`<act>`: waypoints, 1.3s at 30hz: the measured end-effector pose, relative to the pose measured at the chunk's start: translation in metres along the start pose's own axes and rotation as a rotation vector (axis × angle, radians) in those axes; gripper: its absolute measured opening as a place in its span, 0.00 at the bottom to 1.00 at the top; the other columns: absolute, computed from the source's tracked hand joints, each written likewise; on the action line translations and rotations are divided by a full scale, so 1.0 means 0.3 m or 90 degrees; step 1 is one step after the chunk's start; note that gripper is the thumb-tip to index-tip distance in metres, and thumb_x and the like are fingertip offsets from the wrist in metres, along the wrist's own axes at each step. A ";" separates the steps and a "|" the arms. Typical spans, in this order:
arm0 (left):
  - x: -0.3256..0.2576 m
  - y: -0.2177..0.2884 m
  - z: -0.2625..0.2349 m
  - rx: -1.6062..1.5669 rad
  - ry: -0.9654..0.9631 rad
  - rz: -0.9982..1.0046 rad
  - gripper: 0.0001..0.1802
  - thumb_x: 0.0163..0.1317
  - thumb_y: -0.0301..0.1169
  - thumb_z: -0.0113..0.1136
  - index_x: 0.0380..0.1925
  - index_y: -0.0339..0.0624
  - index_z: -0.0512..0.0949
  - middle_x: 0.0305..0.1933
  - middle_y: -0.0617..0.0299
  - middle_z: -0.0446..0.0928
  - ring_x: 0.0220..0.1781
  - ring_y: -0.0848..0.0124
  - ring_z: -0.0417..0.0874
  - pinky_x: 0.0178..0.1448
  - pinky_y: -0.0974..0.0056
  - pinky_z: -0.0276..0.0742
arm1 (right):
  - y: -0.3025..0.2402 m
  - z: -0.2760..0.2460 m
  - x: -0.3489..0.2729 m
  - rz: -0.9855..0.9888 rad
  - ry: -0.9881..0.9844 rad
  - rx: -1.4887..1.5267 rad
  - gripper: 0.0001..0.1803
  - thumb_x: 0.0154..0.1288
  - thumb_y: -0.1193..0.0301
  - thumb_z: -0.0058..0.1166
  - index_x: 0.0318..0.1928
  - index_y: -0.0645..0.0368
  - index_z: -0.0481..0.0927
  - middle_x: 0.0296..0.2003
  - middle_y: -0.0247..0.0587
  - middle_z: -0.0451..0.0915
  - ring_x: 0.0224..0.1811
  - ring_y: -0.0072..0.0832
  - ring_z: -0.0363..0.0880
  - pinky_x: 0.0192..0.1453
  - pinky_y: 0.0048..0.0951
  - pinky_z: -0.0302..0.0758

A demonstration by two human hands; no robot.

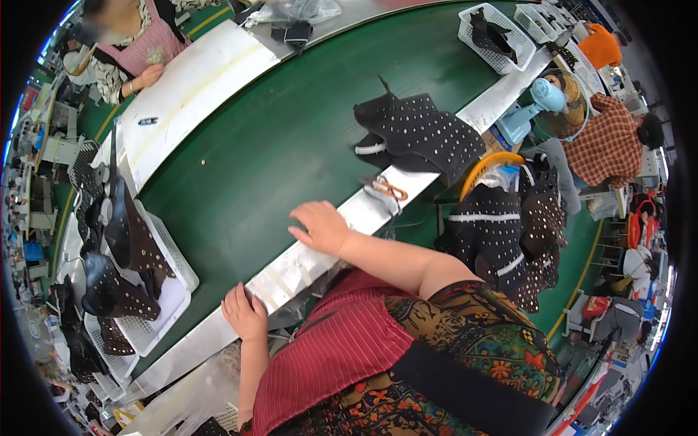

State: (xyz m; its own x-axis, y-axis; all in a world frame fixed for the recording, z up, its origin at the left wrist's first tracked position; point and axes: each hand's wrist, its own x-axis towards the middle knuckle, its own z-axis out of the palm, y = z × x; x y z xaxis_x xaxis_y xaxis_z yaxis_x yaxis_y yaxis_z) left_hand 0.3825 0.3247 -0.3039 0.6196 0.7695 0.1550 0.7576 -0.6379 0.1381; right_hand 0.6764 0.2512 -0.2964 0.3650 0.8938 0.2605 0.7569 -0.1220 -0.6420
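My left hand (245,312) lies on the metal edge strip (342,225) of the green work surface, fingers stretched out and holding nothing. Farther right, my right hand (321,227) reaches over the strip onto the green surface (247,145). Its thumb and fingers are apart, with nothing visible in them. Beyond it on the strip is a small orange-handled tool (389,190), its working end unclear. Several black studded pieces (429,131), leather-like, lie overlapped past that tool, partly on the green surface. A white band shows at their near left end.
White plastic baskets (169,251) at left hold black and brown studded pieces. Another white basket (520,62) stands far right, near a blue fan (545,96). More studded pieces (502,225) drape over an orange-rimmed basket (483,166). Co-workers sit across at upper left and at right.
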 end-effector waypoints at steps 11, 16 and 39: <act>0.154 0.083 0.073 0.105 -0.165 -0.212 0.23 0.69 0.39 0.41 0.27 0.37 0.81 0.31 0.48 0.81 0.37 0.49 0.80 0.43 0.48 0.72 | 0.291 -0.667 0.135 -0.031 0.128 0.192 0.06 0.59 0.69 0.57 0.35 0.55 0.79 0.32 0.44 0.79 0.35 0.44 0.78 0.40 0.38 0.76; 0.187 0.095 0.070 0.099 -0.182 -0.226 0.25 0.70 0.40 0.39 0.27 0.35 0.80 0.32 0.46 0.81 0.36 0.47 0.80 0.44 0.47 0.72 | 1.063 -1.059 0.192 0.316 0.530 0.074 0.12 0.61 0.73 0.51 0.46 0.61 0.76 0.42 0.44 0.79 0.48 0.35 0.77 0.54 0.32 0.72; 0.110 0.085 0.098 0.195 -0.101 -0.177 0.16 0.68 0.33 0.42 0.33 0.31 0.76 0.42 0.45 0.73 0.47 0.47 0.71 0.53 0.50 0.67 | 1.509 -1.480 0.238 0.429 0.116 -0.653 0.15 0.55 0.75 0.53 0.45 0.57 0.70 0.40 0.51 0.78 0.42 0.52 0.78 0.44 0.49 0.73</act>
State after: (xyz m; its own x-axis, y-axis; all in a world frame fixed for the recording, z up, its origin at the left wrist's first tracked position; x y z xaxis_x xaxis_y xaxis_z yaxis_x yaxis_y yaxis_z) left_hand 0.4283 0.3349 -0.3240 0.3893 0.9211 -0.0032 0.9110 -0.3855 -0.1462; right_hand 1.2860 0.0683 -0.2483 0.8539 0.4588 0.2458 0.4334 -0.8882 0.1525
